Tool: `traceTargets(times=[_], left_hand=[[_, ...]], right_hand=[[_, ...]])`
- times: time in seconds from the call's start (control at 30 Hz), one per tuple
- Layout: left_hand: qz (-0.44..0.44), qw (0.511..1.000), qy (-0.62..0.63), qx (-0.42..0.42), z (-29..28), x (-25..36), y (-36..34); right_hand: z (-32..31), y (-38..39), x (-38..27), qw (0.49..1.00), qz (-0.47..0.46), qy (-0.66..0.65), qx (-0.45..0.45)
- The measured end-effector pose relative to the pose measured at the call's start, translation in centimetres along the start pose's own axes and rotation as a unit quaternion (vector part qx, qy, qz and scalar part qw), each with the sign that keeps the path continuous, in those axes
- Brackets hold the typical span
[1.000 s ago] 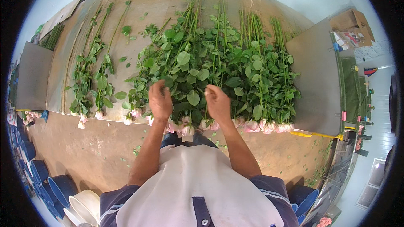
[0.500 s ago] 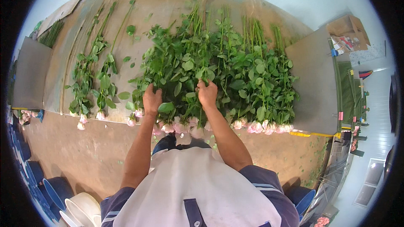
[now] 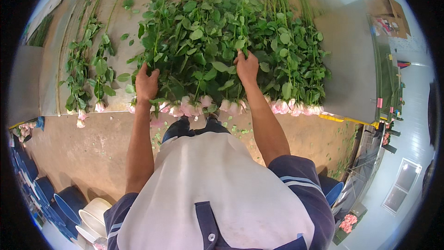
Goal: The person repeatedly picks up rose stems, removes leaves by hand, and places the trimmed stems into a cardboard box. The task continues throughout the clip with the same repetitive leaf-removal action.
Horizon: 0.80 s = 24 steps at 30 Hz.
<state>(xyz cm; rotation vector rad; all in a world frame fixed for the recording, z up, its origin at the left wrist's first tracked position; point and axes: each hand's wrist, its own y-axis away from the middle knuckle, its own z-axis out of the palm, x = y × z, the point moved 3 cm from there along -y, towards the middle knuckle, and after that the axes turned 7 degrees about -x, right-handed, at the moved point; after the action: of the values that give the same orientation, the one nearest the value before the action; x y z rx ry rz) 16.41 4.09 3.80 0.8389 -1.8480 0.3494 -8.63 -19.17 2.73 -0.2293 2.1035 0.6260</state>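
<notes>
Pale pink roses with long leafy green stems lie in a thick layer on the worktable, their blooms at the near edge. My left hand is at the left side of the main pile, its fingers closed around a rose stem among the leaves; a blurred pink bloom hangs just below that wrist. Farther right, my right hand pinches a stem in the middle of the pile, leaves partly covering the fingertips.
A few separate roses lie to the left. Metal panels stand at both table ends, with a cardboard box beyond the right one. Blue buckets and a white tub stand on the floor behind left.
My hands have spread apart, the left moving left and the right moving right across the pile. Roses in the middle have shifted, and the whole view has tipped so the table sits higher.
</notes>
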Motion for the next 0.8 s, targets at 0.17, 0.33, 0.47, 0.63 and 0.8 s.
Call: traceTargets(times=[0.17,0.33,0.47,0.63,0.8], left_hand=[[-0.043,0.993,-0.11,-0.006,-0.4,-0.1,0.6],[-0.005,0.987,-0.157,0.026,-1.4,3.0,1.9],[0.032,0.973,-0.219,0.069,-2.5,5.6,2.7],[0.017,0.961,-0.254,0.105,-3.4,6.7,2.9],[0.006,0.971,-0.211,0.109,-3.1,6.3,3.1]], right_hand=[[0.6,-1.8,1.9,0.982,-0.078,0.171,0.024],[1.1,-2.8,3.4,0.996,0.033,0.073,-0.046],[0.6,-2.6,2.4,0.994,0.019,0.093,-0.051],[-0.5,-2.0,1.4,0.994,0.053,-0.021,-0.098],[-1.6,-2.4,2.5,0.987,0.063,-0.094,-0.115]])
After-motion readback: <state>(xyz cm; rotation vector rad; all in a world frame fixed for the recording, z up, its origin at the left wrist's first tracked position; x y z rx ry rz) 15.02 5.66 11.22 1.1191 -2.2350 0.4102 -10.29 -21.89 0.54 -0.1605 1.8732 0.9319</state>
